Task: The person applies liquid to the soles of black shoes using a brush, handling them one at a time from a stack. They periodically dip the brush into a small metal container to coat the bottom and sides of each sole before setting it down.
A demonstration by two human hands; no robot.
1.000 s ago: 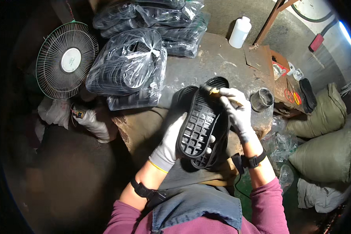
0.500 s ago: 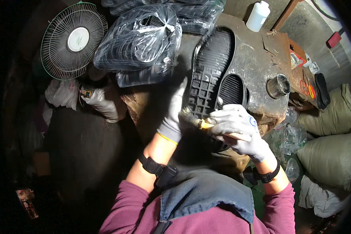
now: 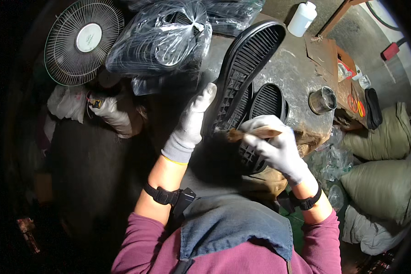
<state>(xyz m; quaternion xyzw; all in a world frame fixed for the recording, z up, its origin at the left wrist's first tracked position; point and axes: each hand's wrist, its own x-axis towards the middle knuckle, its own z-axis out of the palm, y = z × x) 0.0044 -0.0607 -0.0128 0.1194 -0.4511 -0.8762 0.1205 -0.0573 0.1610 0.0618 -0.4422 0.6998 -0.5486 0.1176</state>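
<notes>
A black shoe sole (image 3: 245, 66) with a ribbed and grid-patterned hollow is tilted up on its side. My left hand (image 3: 192, 114), in a pale knitted glove, holds the sole at its left edge; the thumb shows, while the other fingers are hidden behind it. Gloved as well, my right hand (image 3: 271, 141) is closed round a brush (image 3: 262, 133) with a wooden handle. The brush's bristles point left, close to the sole's near end; whether they touch it I cannot tell. More black soles (image 3: 266, 101) lie beneath and to the right.
Clear plastic bags of dark soles (image 3: 157, 43) lie at the back left, near a wire fan guard (image 3: 107, 41). On the worktable (image 3: 297, 68) stand a metal can (image 3: 323, 100) and a white bottle (image 3: 302, 19). Stuffed green sacks (image 3: 381, 182) are at the right.
The sole has tipped from facing up to standing on its side, its far end shifted right. My left hand has moved left, and the brush has turned in my right hand.
</notes>
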